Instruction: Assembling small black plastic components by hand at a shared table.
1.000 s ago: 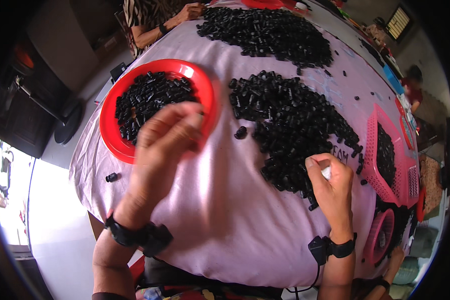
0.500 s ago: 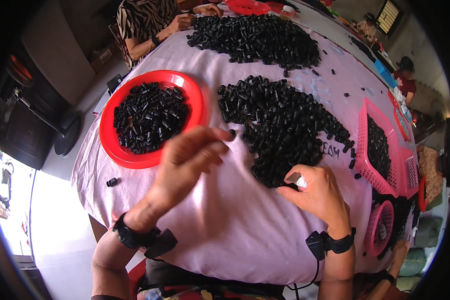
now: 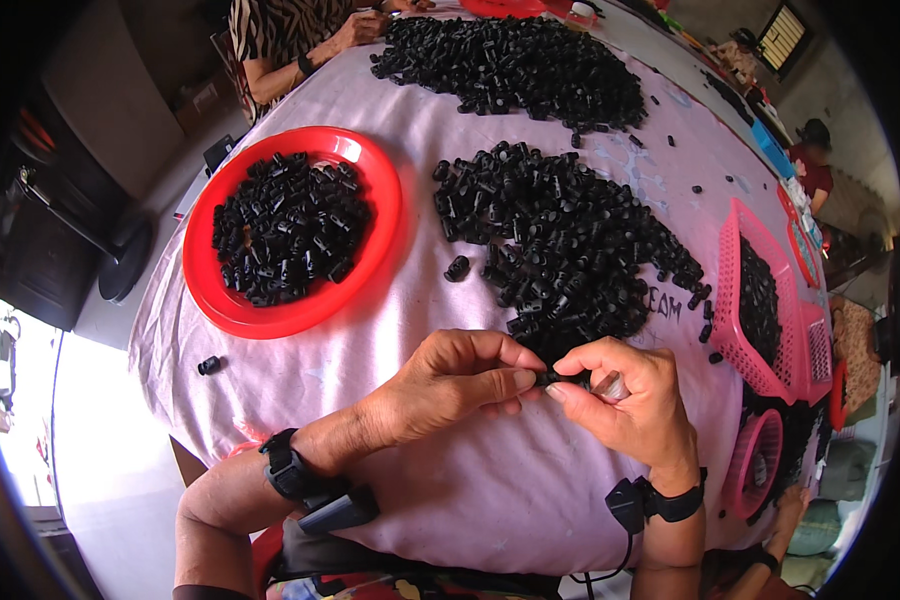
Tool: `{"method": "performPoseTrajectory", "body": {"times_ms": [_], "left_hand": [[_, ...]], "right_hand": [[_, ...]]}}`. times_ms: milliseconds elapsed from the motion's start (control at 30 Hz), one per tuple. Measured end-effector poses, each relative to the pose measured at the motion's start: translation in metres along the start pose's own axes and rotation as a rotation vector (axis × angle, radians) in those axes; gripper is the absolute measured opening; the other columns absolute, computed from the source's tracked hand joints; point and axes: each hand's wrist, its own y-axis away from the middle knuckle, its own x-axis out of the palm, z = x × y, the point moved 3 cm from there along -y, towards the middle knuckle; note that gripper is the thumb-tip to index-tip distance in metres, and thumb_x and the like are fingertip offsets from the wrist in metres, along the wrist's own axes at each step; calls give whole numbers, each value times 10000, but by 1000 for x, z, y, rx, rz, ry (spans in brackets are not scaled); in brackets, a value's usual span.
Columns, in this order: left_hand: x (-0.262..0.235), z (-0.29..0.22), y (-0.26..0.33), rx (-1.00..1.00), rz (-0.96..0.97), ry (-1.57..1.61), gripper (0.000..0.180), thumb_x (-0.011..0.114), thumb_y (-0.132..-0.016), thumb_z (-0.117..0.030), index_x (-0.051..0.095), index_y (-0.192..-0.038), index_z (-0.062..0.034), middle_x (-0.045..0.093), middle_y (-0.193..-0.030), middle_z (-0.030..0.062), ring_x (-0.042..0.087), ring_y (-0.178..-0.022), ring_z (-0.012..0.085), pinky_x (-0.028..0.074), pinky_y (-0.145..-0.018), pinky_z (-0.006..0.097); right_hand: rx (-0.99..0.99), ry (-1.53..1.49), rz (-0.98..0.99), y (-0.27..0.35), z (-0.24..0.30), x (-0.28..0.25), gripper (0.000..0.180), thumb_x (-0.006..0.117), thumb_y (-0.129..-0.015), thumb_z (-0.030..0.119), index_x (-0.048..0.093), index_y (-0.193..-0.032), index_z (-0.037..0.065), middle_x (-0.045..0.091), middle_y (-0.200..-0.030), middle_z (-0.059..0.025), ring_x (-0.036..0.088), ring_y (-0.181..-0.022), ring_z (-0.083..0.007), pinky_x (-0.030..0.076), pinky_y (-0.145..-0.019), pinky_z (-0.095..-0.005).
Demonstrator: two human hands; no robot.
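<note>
My left hand (image 3: pixel 448 385) pinches a small black cylindrical part (image 3: pixel 544 379) between thumb and fingertips, just in front of the near pile. Close against it, my right hand (image 3: pixel 638 405) is closed around a small blade tool (image 3: pixel 610 386) with a pale wrapped grip; its thumb and forefinger meet the part's other end. The blade's edge is mostly hidden by the fingers. Beyond both hands spreads a pile of black parts (image 3: pixel 560 230). One black part (image 3: pixel 457 268) lies at its left edge.
A red plate (image 3: pixel 380 262) heaped with black parts stands at left, with a single loose part (image 3: pixel 209 366) nearer me. Pink baskets (image 3: pixel 735 330) line the right side. Another pile (image 3: pixel 510 70) lies far off, by a co-worker's hand (image 3: pixel 360 30). The cloth-covered table (image 3: pixel 410 510) curves toward me.
My left hand has come from beside the red plate to meet my right hand, now holding a black part. A part lies loose at the pile's left edge.
</note>
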Motion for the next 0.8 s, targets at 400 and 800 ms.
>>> {"method": "performPoseTrajectory", "body": {"times_ms": [400,800], "left_hand": [[-7,6,2,-135,84,173,268,572,-949,-119,576,-1189,0,674,-1010,75,629,-862,94,505,-751,231],[-7,5,5,-165,120,252,312,526,-969,-132,539,-1249,5,669,-1043,103,630,-876,105,505,-771,239]], "right_hand": [[-21,-78,24,-4,-6,7,162,728,-771,-4,659,-915,18,683,-733,-48,624,-587,-52,471,-507,-194],[55,-169,9,-5,-12,8,148,694,-802,2,662,-946,8,637,-636,4,531,-523,8,402,-475,-165]]}}
